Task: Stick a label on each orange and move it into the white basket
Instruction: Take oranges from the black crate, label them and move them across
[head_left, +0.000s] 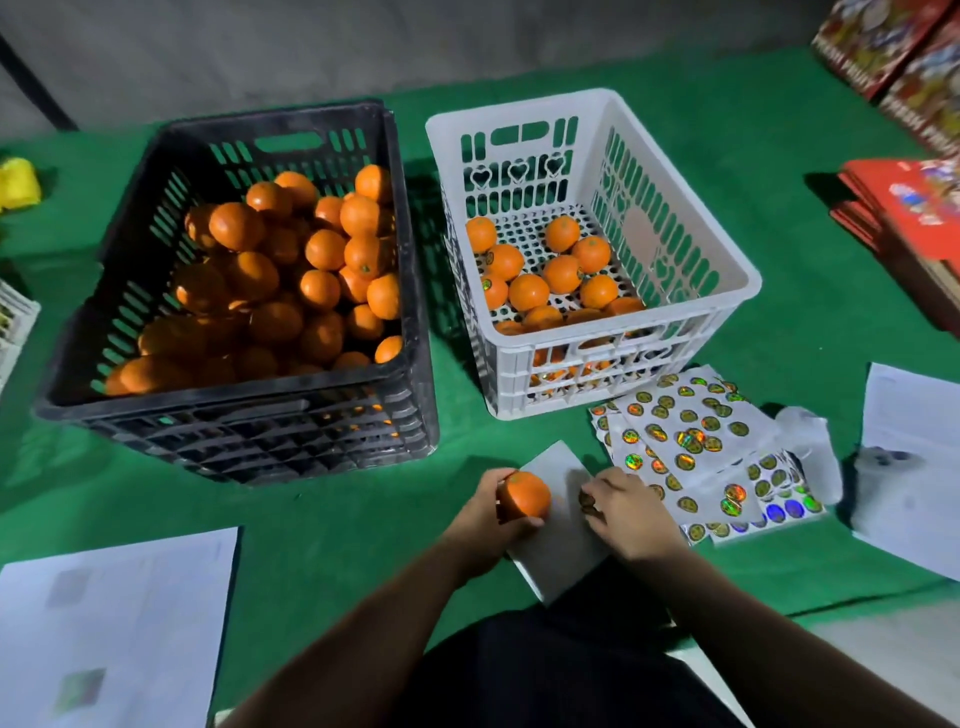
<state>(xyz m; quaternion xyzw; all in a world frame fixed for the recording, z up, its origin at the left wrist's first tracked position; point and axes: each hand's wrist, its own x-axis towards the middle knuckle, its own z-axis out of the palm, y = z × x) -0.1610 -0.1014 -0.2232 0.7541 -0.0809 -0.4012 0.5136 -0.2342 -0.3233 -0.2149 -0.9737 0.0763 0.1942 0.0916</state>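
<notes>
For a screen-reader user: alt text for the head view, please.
A person's left hand holds an orange while the right hand pinches a label, near sticker sheets, a black crate of oranges and a partly filled white basket.

A green cloth-covered table (779, 208) carries a yellow object (18, 183) at its far left edge. Red printed cardboard boxes (914, 208) are stacked at the right. White paper sheets lie at near left (114, 623) and near right (911, 467).
</notes>
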